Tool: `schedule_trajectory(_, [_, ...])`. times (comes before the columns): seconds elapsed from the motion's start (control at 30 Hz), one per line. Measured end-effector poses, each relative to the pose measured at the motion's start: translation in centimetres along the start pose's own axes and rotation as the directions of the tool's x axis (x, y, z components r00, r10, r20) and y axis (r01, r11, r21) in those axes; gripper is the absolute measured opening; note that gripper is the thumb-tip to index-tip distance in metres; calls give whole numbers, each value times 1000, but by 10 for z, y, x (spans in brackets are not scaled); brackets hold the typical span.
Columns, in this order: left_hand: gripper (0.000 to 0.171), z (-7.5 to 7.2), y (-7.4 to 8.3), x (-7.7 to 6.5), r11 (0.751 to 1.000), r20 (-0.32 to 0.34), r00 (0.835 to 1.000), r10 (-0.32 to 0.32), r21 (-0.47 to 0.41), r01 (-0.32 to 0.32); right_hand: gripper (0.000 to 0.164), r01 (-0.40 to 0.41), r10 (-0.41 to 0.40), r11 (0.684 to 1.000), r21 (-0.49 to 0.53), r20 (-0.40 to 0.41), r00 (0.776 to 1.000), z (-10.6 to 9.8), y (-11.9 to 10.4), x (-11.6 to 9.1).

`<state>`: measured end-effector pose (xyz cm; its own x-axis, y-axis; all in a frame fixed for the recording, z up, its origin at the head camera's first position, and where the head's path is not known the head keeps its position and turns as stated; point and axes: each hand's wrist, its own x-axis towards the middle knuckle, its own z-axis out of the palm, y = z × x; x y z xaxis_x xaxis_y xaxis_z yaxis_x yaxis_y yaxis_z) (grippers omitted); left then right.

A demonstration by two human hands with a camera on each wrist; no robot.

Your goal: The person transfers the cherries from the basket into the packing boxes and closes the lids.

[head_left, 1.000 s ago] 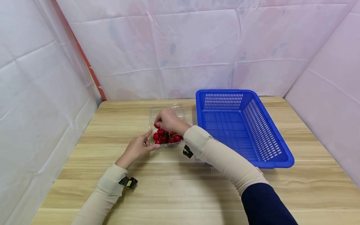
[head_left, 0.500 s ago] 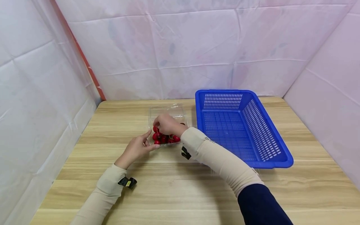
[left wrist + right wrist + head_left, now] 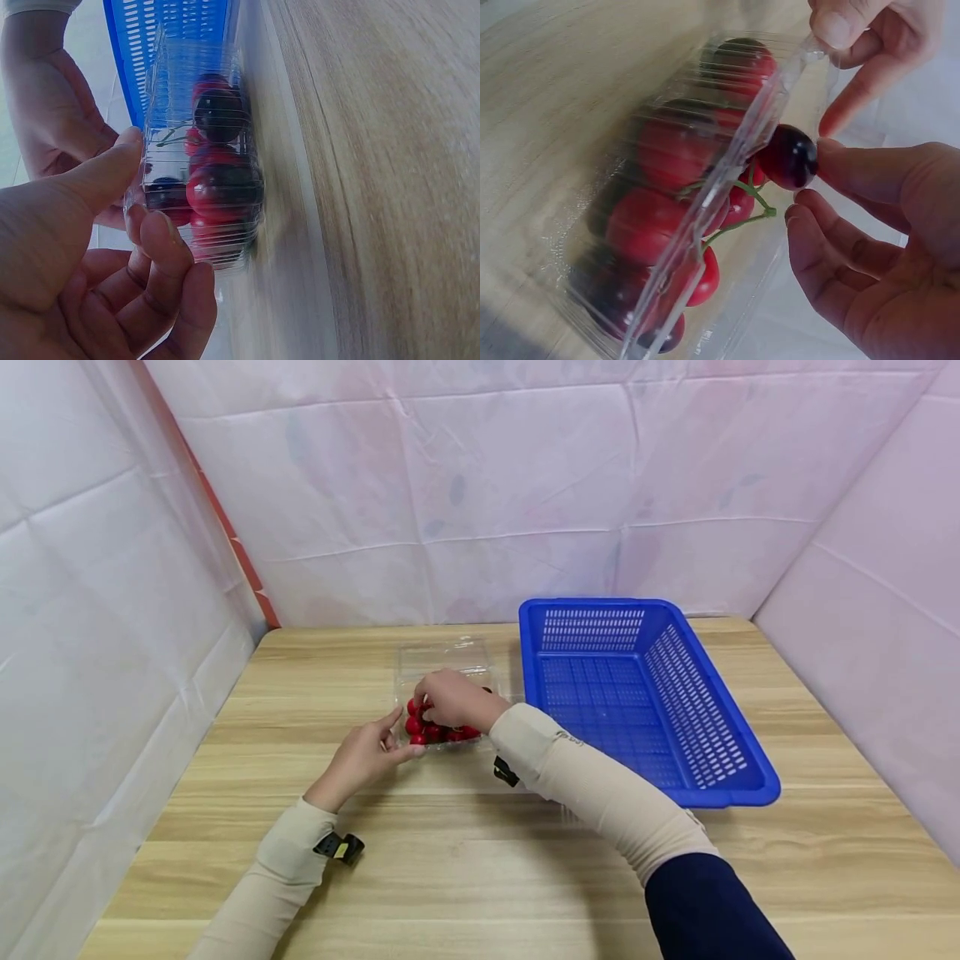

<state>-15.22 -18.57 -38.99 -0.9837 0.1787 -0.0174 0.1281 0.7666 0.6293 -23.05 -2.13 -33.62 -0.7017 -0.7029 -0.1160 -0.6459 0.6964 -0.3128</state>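
A clear plastic box (image 3: 438,658) with its lid folded back lies near the table's far side. Several red and dark cherries (image 3: 413,726) fill it, some with green stems (image 3: 750,214). My left hand (image 3: 362,757) holds the box's left front corner, thumb and fingers about the rim. Over the open box, my right hand (image 3: 456,700) pinches a dark cherry (image 3: 789,157) between its fingertips, just above the rim in the right wrist view. From the left wrist view, more cherries (image 3: 223,191) show through the ribbed side wall. Part of the pile is hidden under my right hand.
A blue slotted basket (image 3: 757,781) stands close to the right of the box, partly behind my right forearm. White sheets (image 3: 517,468) wall off the back and both sides of the wooden table (image 3: 450,868).
My right hand has come down from above the box toward the cherries and shifted slightly right. The cherry it held higher up is now low among the others. My left hand stays put.
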Motion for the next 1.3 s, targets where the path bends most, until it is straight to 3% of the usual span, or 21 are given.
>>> schedule_trajectory(0.43, [83, 0, -1, 0, 1000, -5, 1000, 3, -3, -3, 16, -95, 95, 995, -21, 32, 995, 3, 3, 1])
schedule_trajectory(0.87, [83, 2, -1, 0, 1000, -2, 1000, -1, 4, 1, 17, -84, 85, 996, -33, 31, 996, 4, 5, -1])
schedule_trajectory(0.97, [83, 0, -1, -1, 1000, 16, 1000, 12, 24, -13, 22, -64, 64, 998, 11, 23, 998, 0, 9, -2])
schedule_trajectory(1.07, [83, -10, -2, -3, 998, 86, 996, 20, 49, -24, 27, -67, 69, 992, 105, -16, 998, -7, 16, -4])
schedule_trajectory(1.13, [79, -20, -3, -4, 997, 109, 994, 27, 68, -35, 31, -104, 119, 965, 241, -45, 992, -16, 22, -5])
schedule_trajectory(1.2, [73, -31, -5, -2, 997, 94, 995, 35, 60, -41, 35, -168, 209, 899, 404, -59, 976, -27, 27, -7])
schedule_trajectory(1.27, [67, -40, -7, 5, 998, 37, 998, 50, 40, -51, 40, -232, 313, 772, 592, -36, 949, -38, 33, -8])
schedule_trajectory(1.3, [65, -44, -8, 10, 999, 11, 999, 48, 18, -48, 43, -260, 358, 689, 677, -5, 934, -44, 35, -9])
